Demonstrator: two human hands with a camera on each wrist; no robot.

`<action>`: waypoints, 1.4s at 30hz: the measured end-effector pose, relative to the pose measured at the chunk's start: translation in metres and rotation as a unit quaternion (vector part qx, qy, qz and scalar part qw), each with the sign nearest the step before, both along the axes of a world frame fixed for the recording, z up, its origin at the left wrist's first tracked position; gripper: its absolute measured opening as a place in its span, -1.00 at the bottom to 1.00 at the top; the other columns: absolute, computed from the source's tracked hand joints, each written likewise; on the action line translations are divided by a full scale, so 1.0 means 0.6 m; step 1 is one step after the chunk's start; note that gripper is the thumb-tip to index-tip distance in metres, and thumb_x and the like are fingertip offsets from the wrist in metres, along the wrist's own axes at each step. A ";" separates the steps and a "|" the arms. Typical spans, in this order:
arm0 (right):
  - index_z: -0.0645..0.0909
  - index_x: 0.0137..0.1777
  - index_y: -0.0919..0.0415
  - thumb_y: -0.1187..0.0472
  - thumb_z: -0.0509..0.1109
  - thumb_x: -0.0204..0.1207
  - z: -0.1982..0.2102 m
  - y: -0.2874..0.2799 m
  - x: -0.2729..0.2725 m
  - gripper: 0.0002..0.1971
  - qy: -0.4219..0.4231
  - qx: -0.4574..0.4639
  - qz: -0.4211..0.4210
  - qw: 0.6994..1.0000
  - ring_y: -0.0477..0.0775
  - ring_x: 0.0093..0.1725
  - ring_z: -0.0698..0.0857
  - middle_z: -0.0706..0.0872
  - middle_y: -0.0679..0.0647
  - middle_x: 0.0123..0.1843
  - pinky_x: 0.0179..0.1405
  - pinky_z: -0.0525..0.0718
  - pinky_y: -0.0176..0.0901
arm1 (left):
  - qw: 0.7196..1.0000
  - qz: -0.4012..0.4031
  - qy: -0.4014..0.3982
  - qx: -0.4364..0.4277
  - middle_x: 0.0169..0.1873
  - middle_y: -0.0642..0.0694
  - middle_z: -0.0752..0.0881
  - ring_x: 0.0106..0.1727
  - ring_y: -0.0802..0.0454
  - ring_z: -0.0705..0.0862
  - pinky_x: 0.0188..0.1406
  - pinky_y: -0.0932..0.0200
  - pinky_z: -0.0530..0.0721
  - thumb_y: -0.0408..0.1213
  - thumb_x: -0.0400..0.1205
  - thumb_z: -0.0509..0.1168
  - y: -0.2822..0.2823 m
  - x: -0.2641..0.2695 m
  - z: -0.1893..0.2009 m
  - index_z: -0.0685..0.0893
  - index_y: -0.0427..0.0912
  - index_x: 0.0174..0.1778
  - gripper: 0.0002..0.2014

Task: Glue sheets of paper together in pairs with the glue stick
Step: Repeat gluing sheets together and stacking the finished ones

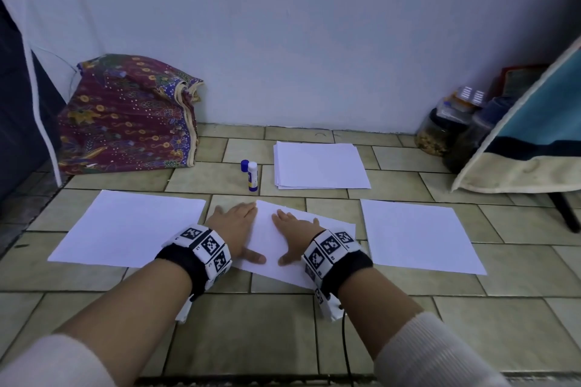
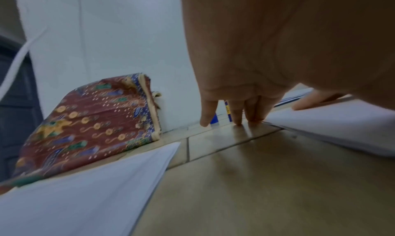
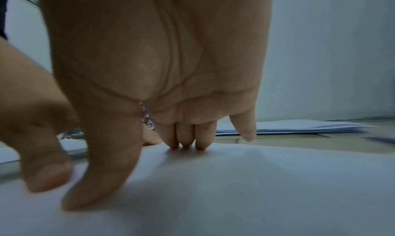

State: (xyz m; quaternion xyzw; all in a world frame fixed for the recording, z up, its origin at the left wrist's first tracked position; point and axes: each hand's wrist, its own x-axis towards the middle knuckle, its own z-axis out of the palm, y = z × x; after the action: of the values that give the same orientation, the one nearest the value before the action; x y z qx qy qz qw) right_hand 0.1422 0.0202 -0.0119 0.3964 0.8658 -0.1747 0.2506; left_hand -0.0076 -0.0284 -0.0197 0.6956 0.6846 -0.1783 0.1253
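On the tiled floor (image 1: 408, 308), a white sheet of paper (image 1: 267, 242) lies skewed between the person's 2 hands. The left hand (image 1: 234, 226) lies flat with its fingers straight along the sheet's left edge, fingertips on the tile and the thumb reaching onto the paper. The left wrist view shows those fingers (image 2: 237, 114) extended down to the floor beside the sheet's edge (image 2: 333, 126). The right hand (image 1: 294, 232) rests on top of the same sheet, its grip spread and holding nothing; in the right wrist view the fingertips (image 3: 186, 138) press on the paper (image 3: 256, 189) and the thumb touches it nearer the camera.

A second single sheet (image 1: 129, 229) lies to the left, apart from the middle one, and a third (image 1: 418, 236) lies to the right, also apart. Farther back, a stack of paper (image 1: 320, 166) sits near the wall. Just left of the stack the glue stick (image 1: 252, 176) stands upright with its blue cap (image 1: 245, 165) beside it.

A patterned cloth bundle (image 1: 125, 116) leans against the wall at the left, and jars (image 1: 446, 132) stand in the right corner.
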 end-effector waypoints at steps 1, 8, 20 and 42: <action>-0.27 0.68 0.19 -0.02 0.45 0.50 -0.001 0.003 0.010 0.03 0.001 -0.002 -0.004 1.000 0.01 0.69 -0.11 -0.23 0.03 0.71 0.57 0.00 0.43 | 1.000 -0.002 0.018 0.001 0.70 -0.07 -0.10 0.69 0.01 -0.03 0.62 -0.19 0.06 0.43 0.45 0.24 0.000 0.005 0.001 -0.13 -0.24 0.69 0.14; -0.20 0.68 0.25 0.17 0.52 0.45 0.009 0.005 0.000 0.04 -0.004 0.008 0.024 1.000 0.09 0.69 -0.07 -0.18 0.09 0.72 0.60 0.06 0.33 | 1.000 0.008 0.008 0.005 0.69 -0.19 -0.16 0.70 -0.06 -0.18 0.61 -0.26 0.05 0.45 0.41 0.25 0.007 0.018 -0.015 -0.18 -0.35 0.67 0.22; -0.29 0.68 -0.01 0.02 0.32 0.62 0.013 0.038 0.103 -0.12 -0.041 -0.001 -0.002 0.999 0.05 0.66 0.11 -0.25 -0.09 0.70 0.61 0.00 0.32 | 0.998 0.009 -0.022 -0.051 0.67 -0.07 -0.33 0.68 0.07 -0.30 0.62 -0.32 -0.06 0.46 0.44 0.20 0.004 -0.004 -0.016 -0.33 -0.25 0.66 0.20; -0.41 0.65 0.14 -0.07 0.58 0.34 0.016 0.050 0.162 0.26 -0.056 -0.008 -0.047 0.997 -0.02 0.68 -0.23 -0.34 -0.05 0.69 0.59 -0.15 0.38 | 0.991 -0.011 -0.068 -0.111 0.60 -0.03 -0.50 0.63 0.04 -0.44 0.61 -0.29 -0.21 0.27 0.33 0.50 0.002 -0.030 -0.008 -0.49 -0.20 0.60 0.39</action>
State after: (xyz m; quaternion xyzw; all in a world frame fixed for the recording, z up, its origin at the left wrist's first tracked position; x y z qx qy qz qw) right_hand 0.2394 0.0502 -0.0023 0.4434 0.8294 -0.1708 0.2937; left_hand -0.0256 -0.0272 -0.0243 0.6954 0.6426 -0.2068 0.2464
